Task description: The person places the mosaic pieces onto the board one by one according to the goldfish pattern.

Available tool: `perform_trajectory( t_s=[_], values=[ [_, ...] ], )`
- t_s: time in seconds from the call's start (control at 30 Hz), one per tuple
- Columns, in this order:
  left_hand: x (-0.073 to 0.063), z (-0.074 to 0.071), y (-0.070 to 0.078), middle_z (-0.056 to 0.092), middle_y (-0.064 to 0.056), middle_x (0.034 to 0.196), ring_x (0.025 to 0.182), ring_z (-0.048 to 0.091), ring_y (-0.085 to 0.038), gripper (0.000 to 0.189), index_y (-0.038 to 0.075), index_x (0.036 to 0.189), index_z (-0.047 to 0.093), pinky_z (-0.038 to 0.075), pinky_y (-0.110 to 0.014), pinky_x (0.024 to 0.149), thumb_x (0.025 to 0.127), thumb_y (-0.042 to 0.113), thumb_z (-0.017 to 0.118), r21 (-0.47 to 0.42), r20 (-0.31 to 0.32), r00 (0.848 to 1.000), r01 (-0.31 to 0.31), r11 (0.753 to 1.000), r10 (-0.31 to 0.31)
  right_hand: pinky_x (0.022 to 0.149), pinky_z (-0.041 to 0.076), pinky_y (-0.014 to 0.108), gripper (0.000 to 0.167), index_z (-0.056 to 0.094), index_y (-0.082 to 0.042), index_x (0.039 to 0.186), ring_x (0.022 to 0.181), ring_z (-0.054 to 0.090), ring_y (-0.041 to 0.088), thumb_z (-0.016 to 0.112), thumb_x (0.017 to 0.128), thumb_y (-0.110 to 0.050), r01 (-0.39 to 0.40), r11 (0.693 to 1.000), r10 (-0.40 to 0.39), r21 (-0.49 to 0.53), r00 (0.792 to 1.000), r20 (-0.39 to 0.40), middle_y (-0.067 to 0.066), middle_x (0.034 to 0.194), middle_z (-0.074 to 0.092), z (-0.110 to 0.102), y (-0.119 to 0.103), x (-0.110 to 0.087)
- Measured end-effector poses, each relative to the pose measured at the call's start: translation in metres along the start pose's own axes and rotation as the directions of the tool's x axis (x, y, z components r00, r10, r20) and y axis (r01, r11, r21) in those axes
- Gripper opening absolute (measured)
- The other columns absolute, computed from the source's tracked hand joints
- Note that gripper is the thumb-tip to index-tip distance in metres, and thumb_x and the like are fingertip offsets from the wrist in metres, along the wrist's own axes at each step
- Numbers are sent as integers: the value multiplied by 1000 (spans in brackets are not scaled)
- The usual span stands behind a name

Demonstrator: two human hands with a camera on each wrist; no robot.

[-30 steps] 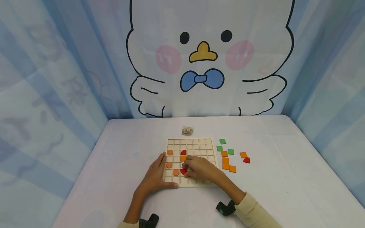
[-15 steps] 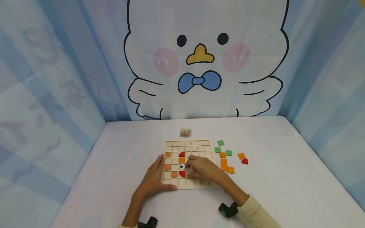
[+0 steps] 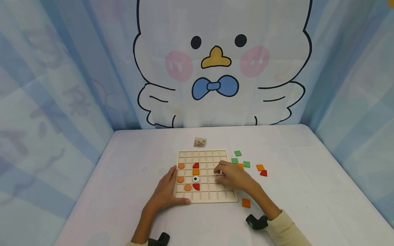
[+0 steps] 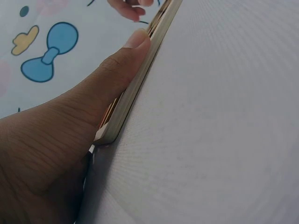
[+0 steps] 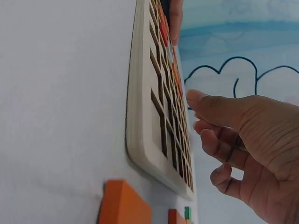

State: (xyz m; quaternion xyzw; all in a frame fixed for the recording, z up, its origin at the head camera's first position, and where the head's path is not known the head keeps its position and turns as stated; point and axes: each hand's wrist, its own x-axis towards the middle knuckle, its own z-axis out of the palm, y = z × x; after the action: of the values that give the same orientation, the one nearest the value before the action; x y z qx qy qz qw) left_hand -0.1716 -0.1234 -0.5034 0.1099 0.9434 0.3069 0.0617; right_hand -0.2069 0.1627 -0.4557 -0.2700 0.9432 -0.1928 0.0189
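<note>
A pale wooden grid board [image 3: 204, 195] lies on the table. My left hand [image 3: 166, 188] rests at its near-left corner, fingers along the left side, thumb on the front edge. Set in one column of cells are a red quarter-round tile [image 3: 195, 165], an orange square tile [image 3: 196, 172], a white eye tile [image 3: 196, 179] and another red tile [image 3: 196, 187]. To their left sit orange discs [image 3: 187, 187]. Over the board's right side hovers my right hand [image 3: 235, 175]; in the right wrist view its thumb and fingers [image 5: 219, 109] are loosely bent with nothing between them.
Right of the board lie several green tiles [image 3: 238, 153], an orange tile [image 3: 260, 167] and a red tile [image 3: 263, 173]. One orange square tile [image 3: 246, 203] lies by the near-right corner. A small patterned card [image 3: 200, 142] sits behind the board, before a printed curtain [image 3: 215, 109].
My right hand has left the eye tile and moved right across the board, uncovering that tile. The orange square near the front right corner now shows. My left hand stays at its corner.
</note>
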Motion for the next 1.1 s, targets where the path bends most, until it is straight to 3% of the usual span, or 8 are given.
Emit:
perform_trajectory(
  t_s=[0.13,0.43,0.53,0.67,0.8,1.1],
  values=[
    [0,0,1,8,-9,166,149,19,-33,137,7,157,12,24,-56,118,57,71,80,-4,2,1000,-5,1000,5,74,52,23,27,71,-13,108,82,54,7,77,85,-26,-45,999,45,-2,999,-13,-5,98,62,-4,13,-7],
    [0,0,2,8,-8,166,150,19,-33,136,8,157,12,24,-56,118,57,71,80,-5,-1,1000,-7,1000,7,69,51,26,20,70,-8,103,78,55,11,75,86,-15,-71,996,63,-60,990,-129,1,98,62,-14,45,-20],
    [0,-1,2,8,-9,166,150,18,-33,137,7,157,12,23,-56,118,57,70,80,-9,-1,1000,-12,1000,12,75,54,31,18,70,-7,103,82,57,13,75,86,-13,-111,991,99,-75,984,-146,3,100,63,-14,53,-22],
    [-1,-1,3,8,-9,166,150,18,-33,136,7,157,13,24,-56,118,57,70,80,-8,-2,1000,-11,1000,11,70,53,29,19,71,-6,102,77,54,14,76,85,-13,-171,982,156,-77,974,-167,6,102,63,-13,62,-24],
    [-1,-1,2,8,-9,166,150,19,-33,135,7,157,13,24,-56,118,58,70,80,-5,-6,1000,-13,1000,13,64,49,27,18,71,-6,102,72,51,15,75,86,-14,-212,975,197,-68,964,-177,7,101,63,-10,70,-24],
    [-1,1,1,7,-8,166,149,19,-33,136,9,157,12,24,-57,117,57,72,79,-3,-6,1000,-7,1000,7,75,55,34,20,70,-6,104,81,54,18,75,86,-16,-257,965,246,-60,959,-143,8,103,62,-10,77,-19]
  ],
)
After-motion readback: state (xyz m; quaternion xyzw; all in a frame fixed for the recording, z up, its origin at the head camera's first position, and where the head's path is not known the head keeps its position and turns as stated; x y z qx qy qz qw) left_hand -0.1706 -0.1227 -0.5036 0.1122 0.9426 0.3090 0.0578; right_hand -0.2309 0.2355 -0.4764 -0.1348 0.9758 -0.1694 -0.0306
